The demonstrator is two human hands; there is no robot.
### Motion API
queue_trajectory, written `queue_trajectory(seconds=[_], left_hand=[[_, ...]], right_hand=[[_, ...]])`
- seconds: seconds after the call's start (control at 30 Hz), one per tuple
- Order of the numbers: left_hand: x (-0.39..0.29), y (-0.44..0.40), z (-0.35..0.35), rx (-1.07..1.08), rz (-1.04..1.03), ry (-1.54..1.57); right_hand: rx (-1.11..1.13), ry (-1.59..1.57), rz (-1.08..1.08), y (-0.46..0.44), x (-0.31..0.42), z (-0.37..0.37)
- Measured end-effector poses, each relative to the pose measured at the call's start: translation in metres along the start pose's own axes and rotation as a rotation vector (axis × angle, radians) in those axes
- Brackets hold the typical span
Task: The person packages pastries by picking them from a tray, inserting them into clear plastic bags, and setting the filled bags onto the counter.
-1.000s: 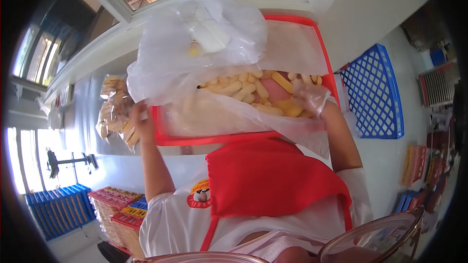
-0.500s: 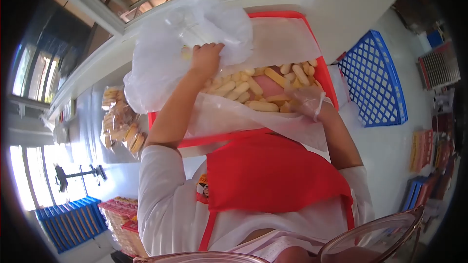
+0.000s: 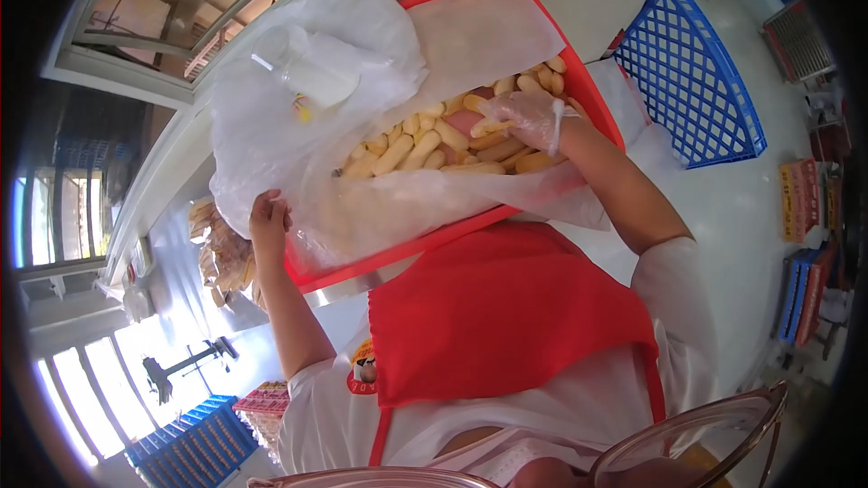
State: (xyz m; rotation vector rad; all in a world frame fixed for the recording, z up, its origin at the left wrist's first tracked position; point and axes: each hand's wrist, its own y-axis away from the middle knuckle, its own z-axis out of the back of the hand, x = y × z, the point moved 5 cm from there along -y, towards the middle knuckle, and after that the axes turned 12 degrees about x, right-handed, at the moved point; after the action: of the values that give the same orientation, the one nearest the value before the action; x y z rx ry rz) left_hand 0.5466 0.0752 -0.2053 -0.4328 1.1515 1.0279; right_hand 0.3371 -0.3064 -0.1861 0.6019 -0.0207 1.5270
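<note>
A red tray lined with thin translucent sheeting holds a heap of finger-shaped pale yellow biscuits. My right hand, in a clear plastic glove, is over the heap's right part with its fingers closed on biscuits. A pinkish surface shows between some of the pieces. At the tray's left corner, my bare left hand has its fingers curled beside the edge of a large white plastic bag; what they grip is hidden. The bag covers the tray's far left part.
Clear bags of brownish baked goods lie on a metal surface left of the tray. A blue lattice crate stands to the right. Blue crates are at lower left, a window at upper left. Stacked packs are at far right.
My left hand has come off the top of the plastic bag and moved down to the tray's left corner. My right hand has shifted left and up over the biscuits. The whole view has tilted.
</note>
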Motion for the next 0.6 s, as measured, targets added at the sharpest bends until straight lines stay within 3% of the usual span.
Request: queue_trajectory(seconds=[0.07, 0.17, 0.33, 0.43, 0.5, 0.57, 0.6], left_hand=[[0.003, 0.013, 0.007, -0.06, -0.011, 0.095], [0.002, 0.031, 0.024, -0.176, -0.021, 0.098], [0.006, 0.042, 0.038, -0.284, 0.035, -0.091], [0.005, 0.046, 0.041, -0.377, 0.006, -0.611], [-0.017, 0.058, 0.03, -0.626, -0.084, -0.876], [-0.056, 0.076, 0.002, -0.922, -0.271, -1.169], [-0.054, 0.073, -0.009, -0.731, -0.338, -1.101]], right_hand=[[-0.048, 0.016, 0.136, -0.027, -0.011, -0.023], [0.256, 0.148, -0.066, -0.034, -0.004, -0.027], [0.272, 0.167, -0.08, -0.031, -0.009, -0.029], [0.245, 0.204, -0.077, -0.031, -0.011, -0.029], [0.173, 0.22, -0.073, -0.033, -0.013, -0.036], [0.176, -0.218, -0.198, -0.038, -0.034, -0.054], [0.171, -0.213, -0.203, -0.037, -0.034, -0.055]])
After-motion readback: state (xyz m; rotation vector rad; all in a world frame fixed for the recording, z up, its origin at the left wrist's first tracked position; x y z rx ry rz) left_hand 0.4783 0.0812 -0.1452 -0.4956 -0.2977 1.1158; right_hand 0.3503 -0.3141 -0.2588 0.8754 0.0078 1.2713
